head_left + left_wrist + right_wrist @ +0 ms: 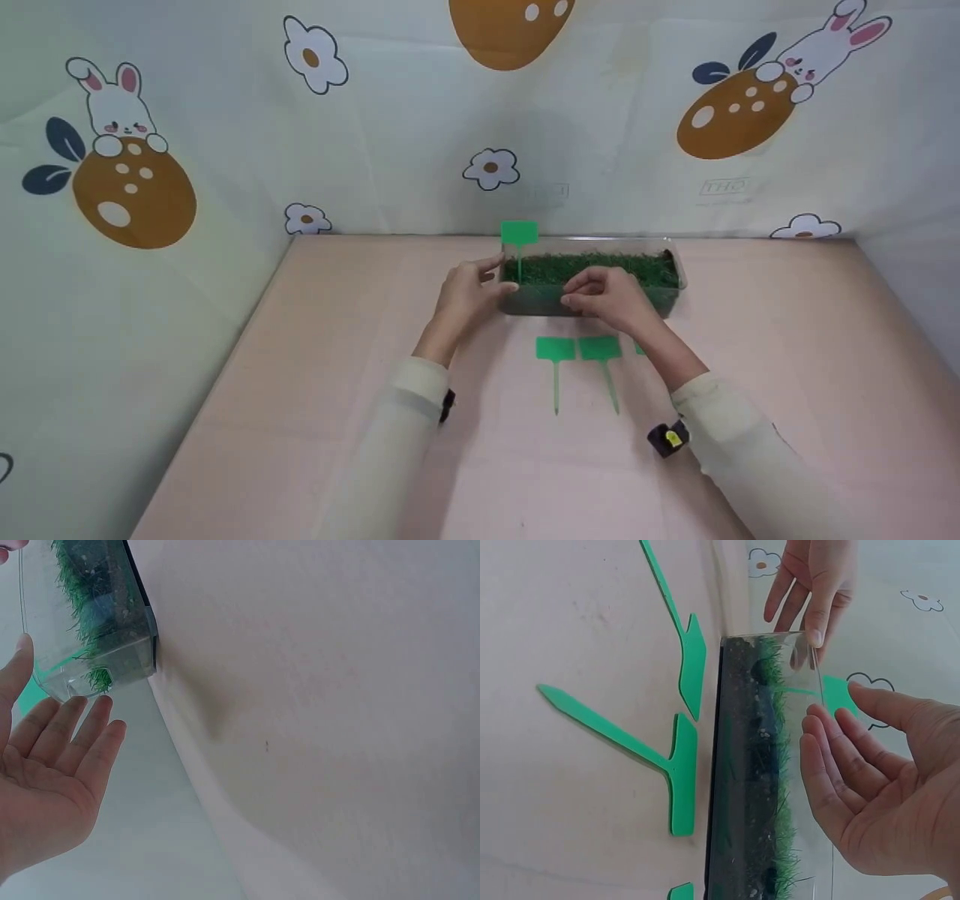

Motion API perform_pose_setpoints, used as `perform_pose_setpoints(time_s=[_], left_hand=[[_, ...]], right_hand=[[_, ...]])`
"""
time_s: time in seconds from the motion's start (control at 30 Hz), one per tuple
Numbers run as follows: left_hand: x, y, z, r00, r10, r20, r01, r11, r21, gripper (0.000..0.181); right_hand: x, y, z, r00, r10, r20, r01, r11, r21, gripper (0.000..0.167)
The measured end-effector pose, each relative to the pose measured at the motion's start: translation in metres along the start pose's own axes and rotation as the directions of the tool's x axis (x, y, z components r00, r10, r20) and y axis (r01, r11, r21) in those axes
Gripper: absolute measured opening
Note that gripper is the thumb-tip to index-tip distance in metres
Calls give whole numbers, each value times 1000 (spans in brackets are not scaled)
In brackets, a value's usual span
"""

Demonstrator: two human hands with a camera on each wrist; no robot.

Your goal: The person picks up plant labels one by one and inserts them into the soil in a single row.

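A clear plastic box (536, 304) holds dark soil (739, 765) topped with green grass (559, 266). One green T-shaped plant label (519, 232) stands upright in the grass near the box's left end. Around that end is my left hand (465, 296), its thumb by the front rim and its relaxed fingers at the end wall. My right hand (611, 296) hovers at the front of the box, fingers loosely bent, with nothing visible between them and the thumb. Two more plant labels, one on the left (556, 349) and one beside it (600, 348), lie on the table.
Part of a third lying label (639, 349) shows beside my right forearm. The box stands at the back of the pink table (337, 450), close to a wall covering (397, 135) printed with rabbits and flowers. Dark wrist cameras hang beneath both sleeves.
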State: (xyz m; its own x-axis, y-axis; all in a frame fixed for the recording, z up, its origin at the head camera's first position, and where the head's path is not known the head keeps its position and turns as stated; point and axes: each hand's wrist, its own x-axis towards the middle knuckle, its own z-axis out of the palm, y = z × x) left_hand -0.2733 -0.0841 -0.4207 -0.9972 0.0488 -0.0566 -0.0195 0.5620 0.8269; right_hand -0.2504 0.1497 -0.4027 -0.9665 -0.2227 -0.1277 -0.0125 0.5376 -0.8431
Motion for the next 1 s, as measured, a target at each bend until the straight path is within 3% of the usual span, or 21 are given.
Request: perform_pose_setpoints(time_s=[0.5,1.0], left_hand=[[0,-1,0,1000,19,2,-19,1000,11,61],[0,-1,0,1000,18,5,-19,1000,13,61]], right_hand=[[-5,8,3,1000,1,29,-1,1000,-5,23],[-7,10,5,996,33,83,-40,996,82,22]])
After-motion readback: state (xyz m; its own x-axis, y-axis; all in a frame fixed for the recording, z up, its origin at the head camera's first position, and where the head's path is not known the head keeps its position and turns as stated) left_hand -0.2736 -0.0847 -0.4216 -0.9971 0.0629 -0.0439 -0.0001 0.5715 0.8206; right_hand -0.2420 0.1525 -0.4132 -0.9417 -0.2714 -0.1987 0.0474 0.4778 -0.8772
